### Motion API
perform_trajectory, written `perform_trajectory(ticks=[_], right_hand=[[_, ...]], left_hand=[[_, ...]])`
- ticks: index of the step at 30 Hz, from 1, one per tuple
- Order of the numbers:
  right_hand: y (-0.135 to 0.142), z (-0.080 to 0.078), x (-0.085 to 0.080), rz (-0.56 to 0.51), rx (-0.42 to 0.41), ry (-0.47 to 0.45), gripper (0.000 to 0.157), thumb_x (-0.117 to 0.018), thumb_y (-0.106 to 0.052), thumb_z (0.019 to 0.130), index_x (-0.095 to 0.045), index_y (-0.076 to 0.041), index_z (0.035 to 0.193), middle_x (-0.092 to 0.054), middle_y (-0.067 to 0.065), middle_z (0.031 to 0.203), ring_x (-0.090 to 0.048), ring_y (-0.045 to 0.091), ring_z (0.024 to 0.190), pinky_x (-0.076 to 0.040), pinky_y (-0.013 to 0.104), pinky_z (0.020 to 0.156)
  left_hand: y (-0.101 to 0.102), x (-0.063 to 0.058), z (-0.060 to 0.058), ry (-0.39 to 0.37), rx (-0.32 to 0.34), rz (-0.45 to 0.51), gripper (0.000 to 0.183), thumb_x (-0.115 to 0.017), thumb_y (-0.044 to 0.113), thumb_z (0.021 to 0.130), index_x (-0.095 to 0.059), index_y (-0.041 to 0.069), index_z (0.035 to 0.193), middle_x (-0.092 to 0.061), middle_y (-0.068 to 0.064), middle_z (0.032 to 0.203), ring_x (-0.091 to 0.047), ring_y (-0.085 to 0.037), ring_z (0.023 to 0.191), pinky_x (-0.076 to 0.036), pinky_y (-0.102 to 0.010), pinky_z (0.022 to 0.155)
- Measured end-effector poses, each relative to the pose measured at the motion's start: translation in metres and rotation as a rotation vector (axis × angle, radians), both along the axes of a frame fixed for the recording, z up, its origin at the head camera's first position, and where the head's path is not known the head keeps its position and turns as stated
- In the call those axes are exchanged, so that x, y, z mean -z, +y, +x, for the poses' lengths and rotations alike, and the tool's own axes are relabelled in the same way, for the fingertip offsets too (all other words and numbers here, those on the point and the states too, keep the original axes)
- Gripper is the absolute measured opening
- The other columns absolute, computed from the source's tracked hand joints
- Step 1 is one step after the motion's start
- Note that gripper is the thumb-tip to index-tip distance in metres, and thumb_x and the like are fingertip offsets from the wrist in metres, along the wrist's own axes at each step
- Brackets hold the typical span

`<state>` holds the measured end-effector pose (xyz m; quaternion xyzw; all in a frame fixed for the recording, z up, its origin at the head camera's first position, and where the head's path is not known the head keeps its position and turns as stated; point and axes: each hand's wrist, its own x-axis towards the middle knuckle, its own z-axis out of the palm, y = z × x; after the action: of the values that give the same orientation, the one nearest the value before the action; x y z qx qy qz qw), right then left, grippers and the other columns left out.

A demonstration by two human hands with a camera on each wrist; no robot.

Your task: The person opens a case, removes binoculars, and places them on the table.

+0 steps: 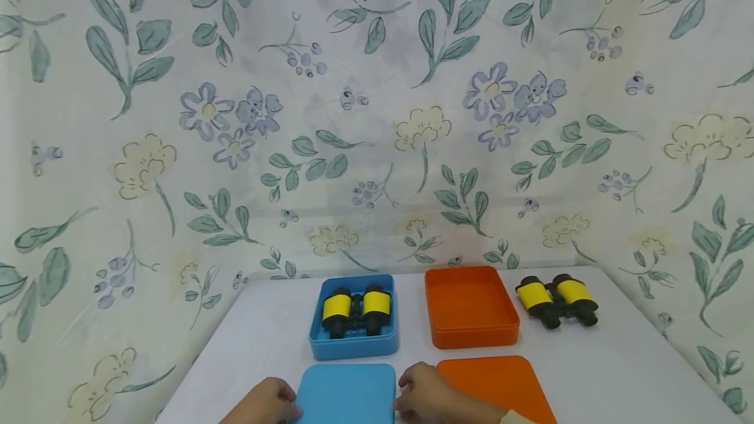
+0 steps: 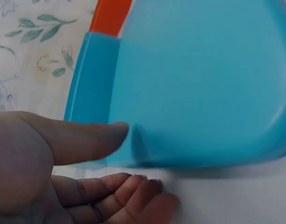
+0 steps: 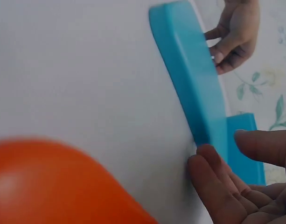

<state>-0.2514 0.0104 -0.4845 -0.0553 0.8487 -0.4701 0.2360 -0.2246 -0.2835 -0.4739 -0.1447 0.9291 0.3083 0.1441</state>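
Note:
A blue lid (image 1: 346,392) lies on the white table between the two hands. At its left edge is my left hand (image 1: 266,403); the left wrist view shows the thumb over the rim and the fingers beside it, with a gap between them. My right hand (image 1: 429,394) is at the lid's right edge, its fingertips close to the side wall and the thumb apart in the right wrist view. Just behind the lid stands a blue box (image 1: 353,349) holding yellow-and-black binoculars (image 1: 376,303). Whether either hand bears on the lid is hard to tell.
Right of the blue box is an orange box (image 1: 474,339) with nothing visible inside. An orange lid (image 1: 497,385) lies before it, partly behind the right forearm. A second pair of binoculars (image 1: 533,294) rests at the far right. Floral cloth (image 1: 377,149) hangs behind the table.

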Motion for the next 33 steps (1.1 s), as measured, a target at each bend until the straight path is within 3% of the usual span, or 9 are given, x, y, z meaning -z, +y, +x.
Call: perform_trajectory(ticks=[8,13,16,19,24,30,33], right_hand=[[0.015,-0.029,-0.026,-0.07,-0.092,0.202,0.03,-0.073,-0.017,0.089,-0.065,0.001,0.112,-0.065,0.002,0.079,-0.063,0.023,0.073,-0.056,0.038,0.069],[0.007,-0.05,-0.039,-0.081,-0.12,0.351,0.034,-0.072,-0.02,0.089,-0.064,0.003,0.114,-0.066,0.002,0.088,-0.063,0.021,0.079,-0.056,0.039,0.071],[-0.006,-0.062,-0.048,0.009,-0.131,0.474,0.038,-0.071,-0.024,0.09,-0.064,0.0,0.119,-0.067,0.004,0.1,-0.064,0.02,0.09,-0.056,0.038,0.077],[-0.022,-0.074,-0.055,0.125,-0.164,0.57,0.043,-0.07,-0.03,0.091,-0.062,-0.006,0.126,-0.066,0.004,0.117,-0.062,0.022,0.105,-0.053,0.039,0.087],[-0.048,-0.093,-0.05,0.343,-0.244,0.703,0.053,-0.069,-0.038,0.091,-0.058,-0.01,0.134,-0.057,0.004,0.134,-0.053,0.021,0.121,-0.046,0.04,0.099],[-0.068,-0.112,-0.037,0.628,-0.349,0.793,0.07,-0.069,-0.053,0.085,-0.054,-0.01,0.138,-0.046,0.006,0.145,-0.037,0.025,0.137,-0.034,0.04,0.109],[-0.073,-0.122,-0.035,0.711,-0.367,0.796,0.077,-0.07,-0.059,0.082,-0.053,-0.009,0.139,-0.043,0.008,0.148,-0.031,0.029,0.141,-0.03,0.042,0.111]], left_hand=[[-0.003,-0.017,-0.033,0.227,0.154,-0.228,0.06,-0.072,0.045,0.085,-0.06,-0.007,0.113,-0.065,-0.012,0.091,-0.062,-0.025,0.078,-0.056,-0.047,0.071],[0.002,-0.021,-0.06,0.397,0.207,-0.322,0.078,-0.068,0.06,0.082,-0.058,-0.005,0.124,-0.063,-0.022,0.115,-0.062,-0.037,0.1,-0.052,-0.054,0.081],[0.003,-0.021,-0.077,0.508,0.278,-0.348,0.08,-0.063,0.062,0.085,-0.055,-0.004,0.13,-0.056,-0.024,0.129,-0.054,-0.041,0.116,-0.045,-0.058,0.092],[0.0,-0.019,-0.093,0.568,0.375,-0.376,0.083,-0.06,0.063,0.086,-0.05,-0.002,0.137,-0.049,-0.023,0.139,-0.046,-0.041,0.127,-0.037,-0.06,0.101],[-0.009,-0.011,-0.11,0.528,0.509,-0.412,0.101,-0.055,0.071,0.084,-0.035,-0.005,0.147,-0.035,-0.024,0.15,-0.03,-0.043,0.138,-0.025,-0.06,0.109],[-0.014,-0.001,-0.119,0.459,0.494,-0.372,0.102,-0.049,0.071,0.088,-0.026,-0.007,0.149,-0.025,-0.025,0.155,-0.02,-0.042,0.142,-0.018,-0.058,0.112],[-0.012,0.002,-0.123,0.456,0.503,-0.358,0.102,-0.047,0.071,0.088,-0.025,-0.007,0.15,-0.023,-0.024,0.155,-0.018,-0.042,0.143,-0.017,-0.057,0.113]])
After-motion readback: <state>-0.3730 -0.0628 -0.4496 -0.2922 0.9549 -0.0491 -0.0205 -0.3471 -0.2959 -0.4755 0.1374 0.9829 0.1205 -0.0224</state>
